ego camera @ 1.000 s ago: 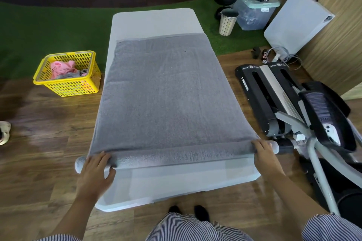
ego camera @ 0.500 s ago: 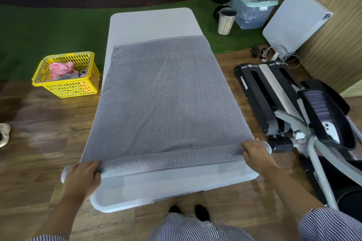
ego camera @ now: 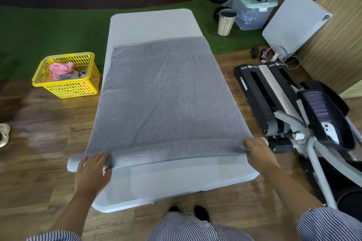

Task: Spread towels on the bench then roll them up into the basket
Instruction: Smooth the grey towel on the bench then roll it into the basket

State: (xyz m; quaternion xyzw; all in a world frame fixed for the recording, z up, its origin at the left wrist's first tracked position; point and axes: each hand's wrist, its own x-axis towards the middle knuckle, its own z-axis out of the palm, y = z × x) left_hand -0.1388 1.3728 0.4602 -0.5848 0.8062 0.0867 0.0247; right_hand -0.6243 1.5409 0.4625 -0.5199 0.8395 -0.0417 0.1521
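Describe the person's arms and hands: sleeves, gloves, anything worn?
Both hands are bare: no gloves, and no rings or watch that I can see on the left hand or right hand. Forearms are uncovered. Short sleeves in a fine dark-and-white stripe show at the bottom corners, matching the striped clothing at bottom centre.

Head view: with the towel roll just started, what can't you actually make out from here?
- Yellow basket: a pink cloth and grey fabric lie inside; its walls hide how much more.
- Grey towel: the roll's turns are hidden inside the roll at its near edge.
- Left hand and right hand: their backs hide whether the fingertips pinch or press.
- Bench: its own top hides the legs.
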